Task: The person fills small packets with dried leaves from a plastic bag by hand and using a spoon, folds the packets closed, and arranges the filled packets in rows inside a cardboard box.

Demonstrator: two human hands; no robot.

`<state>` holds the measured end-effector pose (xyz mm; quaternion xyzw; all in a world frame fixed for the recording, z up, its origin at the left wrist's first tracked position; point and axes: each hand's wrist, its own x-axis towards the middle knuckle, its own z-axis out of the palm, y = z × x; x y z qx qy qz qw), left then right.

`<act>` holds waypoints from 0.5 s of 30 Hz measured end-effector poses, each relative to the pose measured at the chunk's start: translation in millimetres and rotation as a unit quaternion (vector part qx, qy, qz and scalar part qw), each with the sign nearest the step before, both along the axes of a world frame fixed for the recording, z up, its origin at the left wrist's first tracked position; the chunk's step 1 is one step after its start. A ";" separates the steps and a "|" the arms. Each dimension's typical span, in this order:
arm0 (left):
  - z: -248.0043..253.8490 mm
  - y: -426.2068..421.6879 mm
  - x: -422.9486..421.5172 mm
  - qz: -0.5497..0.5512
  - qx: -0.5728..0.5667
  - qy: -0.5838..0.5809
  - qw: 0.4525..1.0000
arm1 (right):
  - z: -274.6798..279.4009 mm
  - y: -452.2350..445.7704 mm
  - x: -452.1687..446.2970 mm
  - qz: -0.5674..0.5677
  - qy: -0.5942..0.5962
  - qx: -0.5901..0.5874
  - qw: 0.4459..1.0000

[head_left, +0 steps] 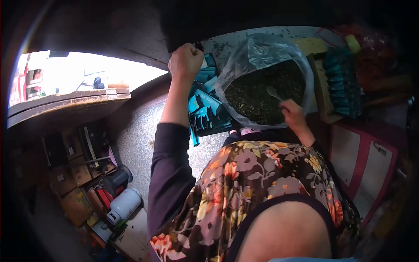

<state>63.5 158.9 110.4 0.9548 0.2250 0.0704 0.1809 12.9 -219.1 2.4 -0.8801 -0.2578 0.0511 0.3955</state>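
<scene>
My right hand is closed on the handle of a spoon. Its bowl lies over dark, dried leaf-like material that fills a clear plastic bag with its mouth wide open. My left hand is raised in a fist at the upper left of the bag. Something dark shows beside its fingers, but what they hold is hidden. Below this hand lies a pile of teal packets, just left of the bag.
A box with teal packets stands right of the bag. A white and pink cabinet is at the lower right. On the left are a wooden ledge, cardboard boxes and a white gas cylinder.
</scene>
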 end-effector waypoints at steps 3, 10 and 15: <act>13.5 -44.3 -16.9 -0.072 -0.071 -0.107 0.989 | 63.8 55.0 15.3 0.017 -0.090 0.098 0.991; 10.2 -115.0 -32.8 -0.213 -0.091 -0.104 0.967 | 103.5 103.0 39.7 0.054 -0.196 0.188 0.961; 0.5 -123.4 -36.9 -0.221 -0.120 -0.074 0.965 | 93.0 98.8 41.1 0.038 -0.204 0.131 0.969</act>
